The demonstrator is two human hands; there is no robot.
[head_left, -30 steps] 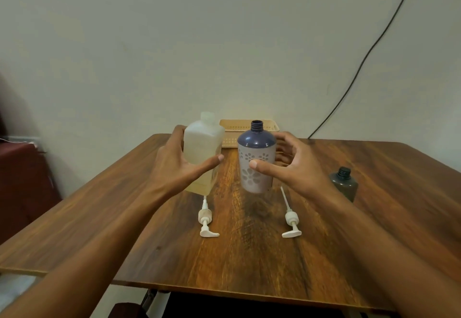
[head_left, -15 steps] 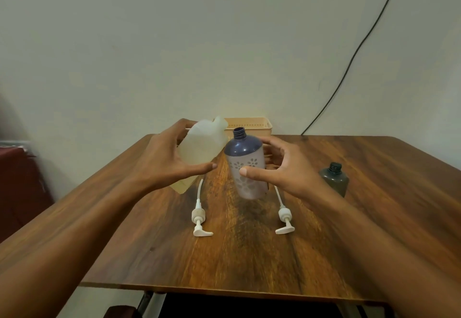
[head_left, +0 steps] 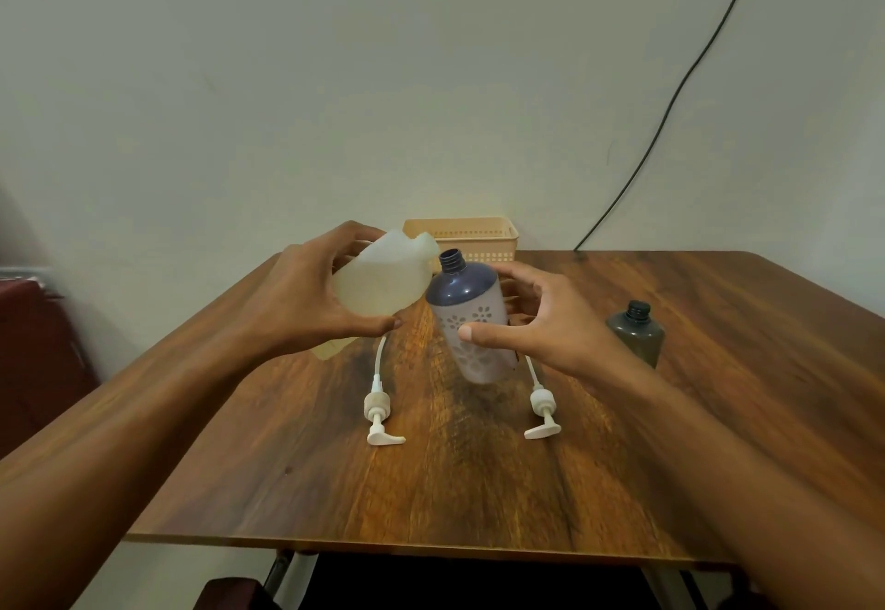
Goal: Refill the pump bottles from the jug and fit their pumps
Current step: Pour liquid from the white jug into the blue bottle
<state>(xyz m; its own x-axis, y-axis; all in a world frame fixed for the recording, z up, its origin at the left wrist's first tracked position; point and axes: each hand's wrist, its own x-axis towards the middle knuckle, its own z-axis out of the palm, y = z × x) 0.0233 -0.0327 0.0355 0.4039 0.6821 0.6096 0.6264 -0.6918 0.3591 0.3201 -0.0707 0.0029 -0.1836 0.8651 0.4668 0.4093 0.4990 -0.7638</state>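
Left hand [head_left: 306, 296] tilts jug [head_left: 383, 286] toward bottle [head_left: 471, 317].

On my screen the jug [head_left: 383, 284] reads as milky, translucent white, tinted pale yellow low down. The pump bottle [head_left: 471, 317] is navy blue at neck and shoulder and pale lilac-grey below, patterned with white flowers. The second bottle [head_left: 636, 336] is smoky dark grey with a black neck. I see the left pump [head_left: 378, 411] and the right pump [head_left: 542, 411] as off-white. The basket [head_left: 462, 236] is peach-beige with rows of small square holes. The table [head_left: 431, 480] is warm brown wood with dark grain streaks. The wall [head_left: 335, 83] is pale greenish white, and the cable [head_left: 670, 97] is black.
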